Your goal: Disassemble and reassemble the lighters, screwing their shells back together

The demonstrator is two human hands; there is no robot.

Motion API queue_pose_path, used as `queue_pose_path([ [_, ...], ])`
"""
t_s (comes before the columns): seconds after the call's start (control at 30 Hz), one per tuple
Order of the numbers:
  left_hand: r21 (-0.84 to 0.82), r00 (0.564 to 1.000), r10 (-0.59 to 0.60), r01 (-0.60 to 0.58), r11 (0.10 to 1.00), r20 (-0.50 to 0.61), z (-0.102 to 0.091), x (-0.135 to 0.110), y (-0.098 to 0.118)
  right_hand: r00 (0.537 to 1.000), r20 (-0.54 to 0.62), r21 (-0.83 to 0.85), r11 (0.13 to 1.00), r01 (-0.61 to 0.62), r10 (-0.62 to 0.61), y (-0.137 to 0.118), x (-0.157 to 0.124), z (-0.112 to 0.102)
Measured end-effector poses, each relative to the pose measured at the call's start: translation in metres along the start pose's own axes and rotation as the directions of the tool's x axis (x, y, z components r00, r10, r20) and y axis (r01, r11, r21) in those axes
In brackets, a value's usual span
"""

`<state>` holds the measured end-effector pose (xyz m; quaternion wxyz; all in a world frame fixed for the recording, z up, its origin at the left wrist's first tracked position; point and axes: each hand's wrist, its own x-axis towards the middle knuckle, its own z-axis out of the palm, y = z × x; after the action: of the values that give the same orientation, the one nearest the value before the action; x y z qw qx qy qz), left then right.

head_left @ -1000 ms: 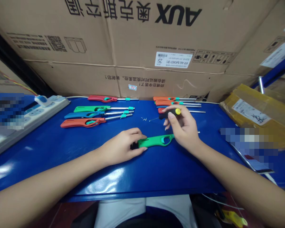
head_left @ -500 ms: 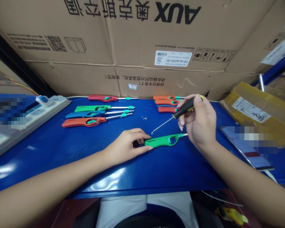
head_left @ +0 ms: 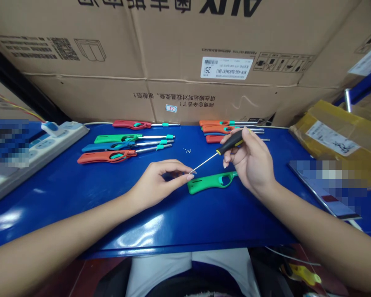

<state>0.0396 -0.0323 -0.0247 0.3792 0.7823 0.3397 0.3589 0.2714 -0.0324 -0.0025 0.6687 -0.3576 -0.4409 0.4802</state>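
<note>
My right hand (head_left: 255, 161) grips a screwdriver (head_left: 231, 142) by its black and yellow handle, the thin shaft slanting down to the left. The thumb and forefinger of my left hand (head_left: 156, 181) pinch at the tip of that shaft, where a tiny silvery screw sits, mostly hidden by the fingers. Just below the tip, a green gas lighter (head_left: 204, 184) lies flat on the table, its handle end near my left thumb and its metal tube partly behind my right hand. Several small silvery screws (head_left: 187, 151) lie loose farther back.
Several lighters (head_left: 111, 146) lie at the back left, and more lighters (head_left: 214, 128) at the back right. A power strip (head_left: 46, 144) runs along the left side. On the right are a phone (head_left: 323, 194) and a yellow-taped parcel (head_left: 336, 140). A large carton (head_left: 170, 62) stands behind.
My left hand has let go of the green lighter and moved up to pinch at the screwdriver's tip. My right hand has brought the screwdriver left and slightly down.
</note>
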Motion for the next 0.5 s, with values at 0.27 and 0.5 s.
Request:
queue_pose_path([
  [0.27, 0.041, 0.999, 0.04, -0.04, 0.998, 0.009, -0.0007, -0.0004, 0.0026, 1.0, 0.028, 0.009, 1.0, 0.0, 0.0, 0.0025, -0.0015, -0.0021],
  [0.5, 0.046, 0.998, 0.049, -0.051, 0.998, 0.035, -0.0007, -0.0011, -0.0016, 0.996, 0.073, -0.021, 0.998, 0.061, -0.059, 0.0013, -0.0039, -0.0007],
])
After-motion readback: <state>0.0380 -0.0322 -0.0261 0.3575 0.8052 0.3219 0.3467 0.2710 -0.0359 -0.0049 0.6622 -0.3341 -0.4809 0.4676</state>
